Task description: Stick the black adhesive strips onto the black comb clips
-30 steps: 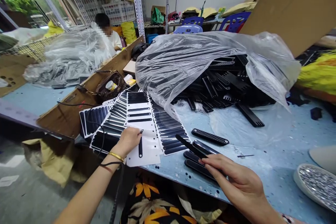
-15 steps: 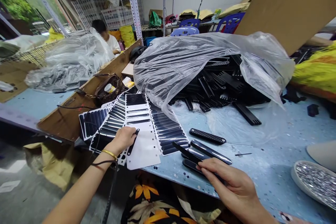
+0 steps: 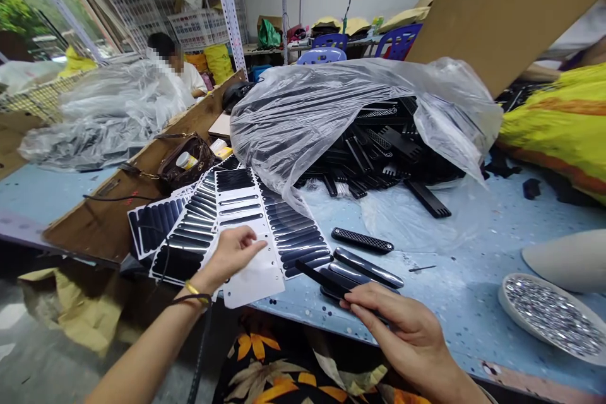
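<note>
My left hand (image 3: 235, 254) hovers over the bare lower part of a white backing sheet (image 3: 253, 283). Its thumb and index finger are apart, and nothing shows between them. A few black strip stickers remain on that sheet's upper part, and more sticker sheets (image 3: 296, 233) fan out around it. In my right hand (image 3: 402, 322), a slim black plastic strip (image 3: 318, 274) is pinched between thumb and fingers, its far end pointing up and left. Glossy black pieces (image 3: 368, 267) lie just beyond that hand, near a black piece with a lattice pattern (image 3: 362, 240).
A clear plastic bag (image 3: 303, 107) spills black pronged pieces (image 3: 428, 197) onto the blue table. At right stands a bowl of shiny rhinestones (image 3: 552, 315). A wooden board (image 3: 99, 208) edges the left side, beside a brown handbag (image 3: 187, 161). Another person (image 3: 189, 79) sits behind.
The black strip sticker at my left fingertips is no longer visible, and those fingers have parted. My right hand still holds its black strip. The view has shifted slightly right.
</note>
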`<act>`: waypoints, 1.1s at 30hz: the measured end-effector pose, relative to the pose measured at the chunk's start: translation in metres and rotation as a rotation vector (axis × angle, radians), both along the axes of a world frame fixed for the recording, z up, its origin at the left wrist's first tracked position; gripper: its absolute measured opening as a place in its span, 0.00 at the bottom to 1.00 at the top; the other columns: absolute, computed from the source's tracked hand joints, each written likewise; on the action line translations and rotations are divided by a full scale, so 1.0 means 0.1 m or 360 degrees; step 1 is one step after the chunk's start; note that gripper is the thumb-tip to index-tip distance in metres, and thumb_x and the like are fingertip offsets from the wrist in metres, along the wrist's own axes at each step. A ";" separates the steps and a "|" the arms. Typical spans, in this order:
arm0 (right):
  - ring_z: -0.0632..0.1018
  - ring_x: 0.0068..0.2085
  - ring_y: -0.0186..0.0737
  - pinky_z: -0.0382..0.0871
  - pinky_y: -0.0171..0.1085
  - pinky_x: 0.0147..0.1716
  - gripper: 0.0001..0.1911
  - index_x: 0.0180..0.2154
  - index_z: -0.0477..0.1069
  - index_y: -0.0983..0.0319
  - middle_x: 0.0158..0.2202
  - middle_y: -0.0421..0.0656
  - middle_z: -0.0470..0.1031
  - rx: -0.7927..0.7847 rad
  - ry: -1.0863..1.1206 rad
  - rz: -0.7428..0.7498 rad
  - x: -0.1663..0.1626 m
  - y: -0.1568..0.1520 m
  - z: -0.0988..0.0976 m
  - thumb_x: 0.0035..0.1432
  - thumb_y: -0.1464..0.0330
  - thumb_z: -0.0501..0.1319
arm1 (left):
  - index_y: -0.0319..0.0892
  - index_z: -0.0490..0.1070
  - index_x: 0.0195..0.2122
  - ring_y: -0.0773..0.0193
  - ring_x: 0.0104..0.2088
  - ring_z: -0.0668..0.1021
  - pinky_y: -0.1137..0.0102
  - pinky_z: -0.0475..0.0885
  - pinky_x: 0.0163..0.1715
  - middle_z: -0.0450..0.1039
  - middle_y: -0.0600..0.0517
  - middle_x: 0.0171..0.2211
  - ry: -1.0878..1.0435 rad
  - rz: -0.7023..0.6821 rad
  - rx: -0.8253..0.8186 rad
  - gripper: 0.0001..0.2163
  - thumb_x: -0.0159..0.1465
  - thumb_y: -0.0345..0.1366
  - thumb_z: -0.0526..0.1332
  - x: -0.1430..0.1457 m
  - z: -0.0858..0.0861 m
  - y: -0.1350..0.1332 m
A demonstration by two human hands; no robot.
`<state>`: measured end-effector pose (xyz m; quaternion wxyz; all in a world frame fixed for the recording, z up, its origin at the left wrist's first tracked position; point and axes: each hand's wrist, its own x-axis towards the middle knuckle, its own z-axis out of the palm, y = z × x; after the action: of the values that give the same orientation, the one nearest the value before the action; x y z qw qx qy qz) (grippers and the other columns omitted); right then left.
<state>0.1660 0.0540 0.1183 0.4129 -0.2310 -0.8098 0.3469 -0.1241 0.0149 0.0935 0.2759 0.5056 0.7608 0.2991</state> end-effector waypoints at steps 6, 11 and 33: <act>0.82 0.26 0.39 0.78 0.31 0.24 0.09 0.39 0.80 0.58 0.28 0.42 0.82 -0.0256 -0.0085 -0.0040 0.19 0.03 -0.07 0.60 0.71 0.61 | 0.39 0.68 0.22 0.71 0.12 0.69 0.77 0.55 0.11 0.71 0.52 0.15 -0.1522 -0.0111 0.0029 0.15 0.50 0.45 0.69 0.81 -0.03 0.06; 0.84 0.31 0.45 0.81 0.36 0.25 0.10 0.43 0.79 0.58 0.35 0.45 0.83 0.0049 -0.0234 -0.0763 0.61 0.28 -0.15 0.60 0.65 0.64 | 0.38 0.68 0.21 0.73 0.12 0.69 0.79 0.56 0.11 0.71 0.52 0.14 -0.1586 0.0136 0.0169 0.14 0.48 0.42 0.69 0.87 -0.04 0.35; 0.79 0.30 0.39 0.75 0.37 0.30 0.05 0.38 0.76 0.60 0.30 0.44 0.78 0.0328 -0.0646 -0.0456 0.74 0.86 -0.27 0.62 0.69 0.61 | 0.33 0.75 0.41 0.67 0.17 0.75 0.78 0.62 0.12 0.74 0.52 0.19 -0.1459 -0.0095 0.0042 0.18 0.51 0.40 0.67 1.12 -0.26 0.89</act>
<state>0.2395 0.1405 0.0916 0.3083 -0.3648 -0.8661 0.1471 -0.0119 0.1037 0.0671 0.5860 0.3462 0.5416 0.4934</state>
